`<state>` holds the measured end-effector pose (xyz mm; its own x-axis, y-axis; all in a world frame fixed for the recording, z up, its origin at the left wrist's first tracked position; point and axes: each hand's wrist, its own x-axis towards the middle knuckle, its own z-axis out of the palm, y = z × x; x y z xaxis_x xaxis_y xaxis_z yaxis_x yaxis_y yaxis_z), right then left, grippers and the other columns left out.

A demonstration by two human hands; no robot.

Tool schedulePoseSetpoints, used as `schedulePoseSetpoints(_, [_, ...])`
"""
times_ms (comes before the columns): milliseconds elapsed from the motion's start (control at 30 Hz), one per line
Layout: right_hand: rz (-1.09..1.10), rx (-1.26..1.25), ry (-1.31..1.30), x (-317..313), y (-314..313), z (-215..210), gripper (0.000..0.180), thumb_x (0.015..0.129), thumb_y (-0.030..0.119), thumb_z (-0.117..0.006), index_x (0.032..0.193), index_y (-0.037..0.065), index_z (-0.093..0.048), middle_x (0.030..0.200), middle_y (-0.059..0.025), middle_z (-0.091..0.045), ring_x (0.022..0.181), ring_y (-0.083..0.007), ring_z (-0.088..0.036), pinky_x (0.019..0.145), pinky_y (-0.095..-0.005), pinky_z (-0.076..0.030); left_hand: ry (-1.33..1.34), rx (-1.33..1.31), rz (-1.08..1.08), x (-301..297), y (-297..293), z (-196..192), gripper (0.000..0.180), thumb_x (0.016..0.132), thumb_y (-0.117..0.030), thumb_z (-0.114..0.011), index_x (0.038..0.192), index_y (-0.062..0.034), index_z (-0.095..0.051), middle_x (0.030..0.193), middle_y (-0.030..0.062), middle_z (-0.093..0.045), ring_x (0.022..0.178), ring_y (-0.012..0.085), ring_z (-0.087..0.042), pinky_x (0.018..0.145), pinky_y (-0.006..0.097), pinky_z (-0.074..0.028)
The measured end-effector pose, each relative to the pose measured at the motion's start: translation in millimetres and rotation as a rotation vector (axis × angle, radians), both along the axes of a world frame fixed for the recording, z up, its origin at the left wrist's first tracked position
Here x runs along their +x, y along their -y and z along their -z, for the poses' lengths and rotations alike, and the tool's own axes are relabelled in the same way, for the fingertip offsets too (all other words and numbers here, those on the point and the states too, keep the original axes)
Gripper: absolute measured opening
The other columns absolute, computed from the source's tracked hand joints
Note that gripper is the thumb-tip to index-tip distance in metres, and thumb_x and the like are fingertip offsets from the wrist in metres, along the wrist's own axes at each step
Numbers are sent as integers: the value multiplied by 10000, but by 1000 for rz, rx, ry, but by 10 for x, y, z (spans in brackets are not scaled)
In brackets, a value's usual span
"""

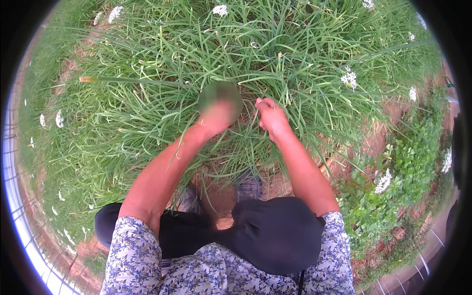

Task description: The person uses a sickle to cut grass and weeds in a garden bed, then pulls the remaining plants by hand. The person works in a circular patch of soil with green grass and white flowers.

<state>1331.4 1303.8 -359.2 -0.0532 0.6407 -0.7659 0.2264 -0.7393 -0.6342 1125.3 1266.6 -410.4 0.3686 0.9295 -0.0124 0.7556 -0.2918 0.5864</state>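
The scene was outdoors in soft daylight. Reddish bare soil (pixel 378 140) lay around the plants. Small white flowers (pixel 349 78) stood here and there. A leafy weed patch (pixel 393 196) grew at the right, and a wire fence (pixel 22 231) ran along the left edge.

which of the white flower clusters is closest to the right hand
The white flower cluster up and to the right of the right hand, among the long green leaves; the other clusters sit out near the picture's rim.
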Motion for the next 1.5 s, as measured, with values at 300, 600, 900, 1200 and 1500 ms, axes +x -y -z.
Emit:
schedulePoseSetpoints(300, [-96, -32, -72, 55, 132, 22, 305, 1043, 406, -587, 982, 107, -604, 815, 8, -592, 543, -65, -404, 516, -241, -358, -417, 374, -142, 45, -216, 396, 148, 830, -231, -678, 895, -100, -699, 897, 112, -680, 814, 310, -645, 754, 404, -539])
schedulePoseSetpoints(600, [-74, -24, -110, 152, 151, 42, 309, 1053, 404, -573, 970, 108, -598, 811, 1, -596, 538, -60, -406, 519, -232, -365, -171, -13, -573, 213, -439, 339, 153, 869, -215, -594, 778, -120, -672, 787, 80, -665, 716, 272, -631, 629, 405, -520])
schedulePoseSetpoints(900, [-112, -39, -126, 144, 147, 89, 274, 1058, 365, -584, 972, 106, -601, 818, -7, -624, 517, -56, -421, 493, -229, -362, 872, -242, -589, 11, -364, 1411, 148, 1002, -295, -530, 1005, -157, -585, 913, -14, -589, 777, 129, -537, 653, 301, -474])
schedulePoseSetpoints(1200, [-147, -37, -126, 53, 149, 23, 281, 1053, 352, -593, 967, 86, -623, 804, -32, -662, 494, -59, -443, 477, -233, -366, 314, -112, -570, -237, -299, 1623, 99, 997, -210, -528, 1013, -139, -596, 933, 13, -601, 802, 149, -552, 675, 310, -491])
schedulePoseSetpoints(1500, [-38, -52, -102, 119, 146, 54, 234, 1042, 310, -615, 974, 86, -613, 799, -43, -671, 490, -71, -465, 469, -240, -376, 10, -79, -177, -169, -129, 659, 78, 963, -187, -593, 976, -111, -596, 907, 1, -624, 866, 136, -598, 725, 301, -514])
